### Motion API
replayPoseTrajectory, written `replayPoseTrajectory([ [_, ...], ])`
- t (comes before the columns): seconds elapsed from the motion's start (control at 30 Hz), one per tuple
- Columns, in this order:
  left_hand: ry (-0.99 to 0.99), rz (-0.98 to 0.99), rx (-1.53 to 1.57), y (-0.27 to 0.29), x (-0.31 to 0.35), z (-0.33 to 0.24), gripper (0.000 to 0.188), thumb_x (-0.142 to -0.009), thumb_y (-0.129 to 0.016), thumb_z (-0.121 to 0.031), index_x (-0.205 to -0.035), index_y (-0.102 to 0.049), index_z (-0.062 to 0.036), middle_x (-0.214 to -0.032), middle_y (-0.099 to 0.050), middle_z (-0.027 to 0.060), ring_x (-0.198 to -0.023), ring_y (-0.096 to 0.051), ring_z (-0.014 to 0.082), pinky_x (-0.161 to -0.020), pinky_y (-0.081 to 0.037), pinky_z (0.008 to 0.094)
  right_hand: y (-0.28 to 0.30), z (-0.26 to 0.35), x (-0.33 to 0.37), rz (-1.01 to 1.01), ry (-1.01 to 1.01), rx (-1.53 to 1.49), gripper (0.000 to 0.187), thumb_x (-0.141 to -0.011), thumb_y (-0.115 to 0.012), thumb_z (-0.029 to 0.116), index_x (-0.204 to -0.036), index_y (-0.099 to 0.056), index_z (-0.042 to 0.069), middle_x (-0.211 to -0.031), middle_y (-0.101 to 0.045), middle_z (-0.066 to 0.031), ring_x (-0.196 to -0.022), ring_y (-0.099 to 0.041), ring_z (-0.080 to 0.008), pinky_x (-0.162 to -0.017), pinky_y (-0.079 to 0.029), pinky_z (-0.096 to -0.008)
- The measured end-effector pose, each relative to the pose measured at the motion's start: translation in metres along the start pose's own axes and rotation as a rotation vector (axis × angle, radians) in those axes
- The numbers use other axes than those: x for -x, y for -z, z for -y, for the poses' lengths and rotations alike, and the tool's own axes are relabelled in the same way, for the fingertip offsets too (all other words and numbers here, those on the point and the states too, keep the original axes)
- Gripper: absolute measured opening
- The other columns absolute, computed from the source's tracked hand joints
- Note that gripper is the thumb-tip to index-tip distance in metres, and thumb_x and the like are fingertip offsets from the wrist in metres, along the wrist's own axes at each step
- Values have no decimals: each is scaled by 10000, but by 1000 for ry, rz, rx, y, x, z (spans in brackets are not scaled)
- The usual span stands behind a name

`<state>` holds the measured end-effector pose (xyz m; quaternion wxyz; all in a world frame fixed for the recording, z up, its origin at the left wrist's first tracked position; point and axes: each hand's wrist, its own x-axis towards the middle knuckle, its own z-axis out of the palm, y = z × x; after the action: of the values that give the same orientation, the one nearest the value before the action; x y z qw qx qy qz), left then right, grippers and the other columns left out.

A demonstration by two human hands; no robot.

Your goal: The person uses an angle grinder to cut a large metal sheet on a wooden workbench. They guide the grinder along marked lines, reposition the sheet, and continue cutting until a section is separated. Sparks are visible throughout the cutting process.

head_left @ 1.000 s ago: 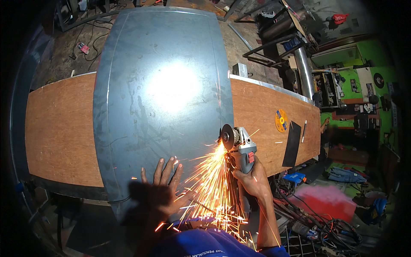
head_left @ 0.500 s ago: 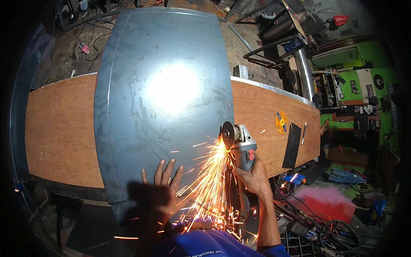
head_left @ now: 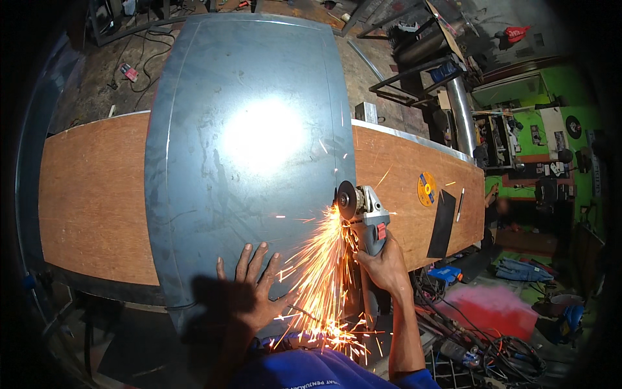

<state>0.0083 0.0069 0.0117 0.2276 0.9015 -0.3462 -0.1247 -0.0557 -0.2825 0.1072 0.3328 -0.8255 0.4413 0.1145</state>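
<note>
An angle grinder (head_left: 374, 228) is gripped by the right hand (head_left: 387, 267), its dark disc (head_left: 346, 200) set near the right edge of a grey metal sheet (head_left: 214, 84). Orange sparks (head_left: 327, 259) are thrown toward a blue garment (head_left: 298, 368). The left hand (head_left: 260, 305) is placed on the sheet, fingers (head_left: 242, 262) spread. The wooden counter (head_left: 97, 207) is crossed by the sheet; at right, a yellow disc (head_left: 426, 188), a black strip (head_left: 442, 223) and a white pen (head_left: 460, 205) are laid on it.

green wall (head_left: 565, 91), far right | stained floor (head_left: 91, 87) — upper left | dark metal frame (head_left: 405, 72) — upper right | dim light, lower right
</note>
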Motion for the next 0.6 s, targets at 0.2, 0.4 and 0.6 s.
replayPoseTrajectory([
  [0.2, 9, -22, 50, 1, 0, -1, 982, -679, -862, -729, -1486, -614, -229, -1667, -449, 48, -1581, -330, 298, -1232, -108, 770, 1, 7, -5, 0, 12, -14, 584, -773, -820, 237, -1198, -605, -102, -1076, -741, -304, -1014, -743, -416, -885, -570, -482],
  [0.4, -10, -35, 50, -1, 0, 1, 983, -700, -833, -753, -1501, -596, -234, -1656, -459, 53, -1575, -342, 300, -1214, -127, 788, 3, 17, -5, -23, 8, -2, 557, -779, -805, 202, -1201, -606, -102, -1054, -743, -287, -991, -747, -384, -874, -574, -466],
  [0.6, 15, 6, 91, 1, 1, 1, 977, -689, -870, -694, -1504, -589, -234, -1666, -440, 47, -1587, -313, 285, -1209, -127, 799, 4, 20, -11, -9, 5, 16, 550, -780, -789, 200, -1202, -608, -103, -1062, -742, -292, -990, -748, -382, -874, -575, -467],
])
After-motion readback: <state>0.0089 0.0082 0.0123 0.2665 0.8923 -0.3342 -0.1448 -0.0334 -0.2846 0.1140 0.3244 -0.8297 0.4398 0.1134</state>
